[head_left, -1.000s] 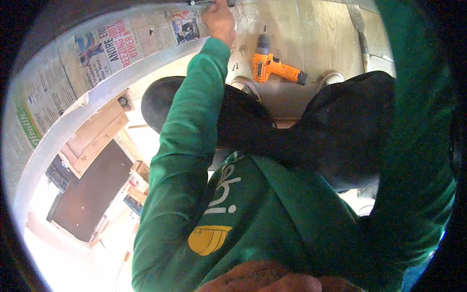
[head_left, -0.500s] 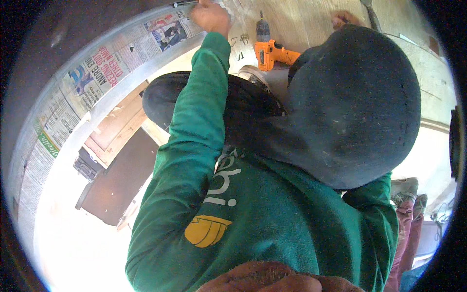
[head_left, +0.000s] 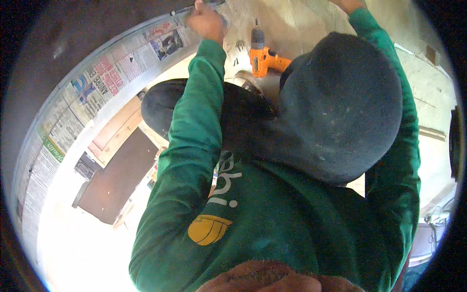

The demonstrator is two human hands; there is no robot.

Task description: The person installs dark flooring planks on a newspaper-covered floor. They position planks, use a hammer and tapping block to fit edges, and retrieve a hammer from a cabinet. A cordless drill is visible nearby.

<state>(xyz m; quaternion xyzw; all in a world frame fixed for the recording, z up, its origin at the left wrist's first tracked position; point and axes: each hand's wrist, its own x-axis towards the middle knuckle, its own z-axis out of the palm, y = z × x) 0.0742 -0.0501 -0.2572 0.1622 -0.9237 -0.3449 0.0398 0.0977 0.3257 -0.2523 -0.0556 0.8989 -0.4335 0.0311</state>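
Observation:
My left hand [head_left: 206, 23] is at the top of the view, by the far end of a long curved strip covered in newspaper [head_left: 104, 78]. Its fingers are curled together at a thin dark line [head_left: 182, 9] running along the strip's outer edge. What they pinch, if anything, is too small to make out. My right hand [head_left: 348, 4] reaches to the upper rim over a pale wooden board [head_left: 301, 24], its fingers cut off by the frame. Between the hands, an orange and black cordless drill [head_left: 265, 59] lies on its side with a bit fitted.
Several small screws [head_left: 238, 46] lie left of the drill. My bent legs in dark trousers [head_left: 340, 107] fill the middle. A shoe [head_left: 247, 80] shows beside the drill. At lower left are a brown panel [head_left: 116, 175], a wooden frame [head_left: 116, 131] and a dark case [head_left: 85, 166].
My right arm has stretched out forward, taking the hand from behind my knee to the upper rim. The left hand stays by the strip's end. The whole view has shifted slightly.

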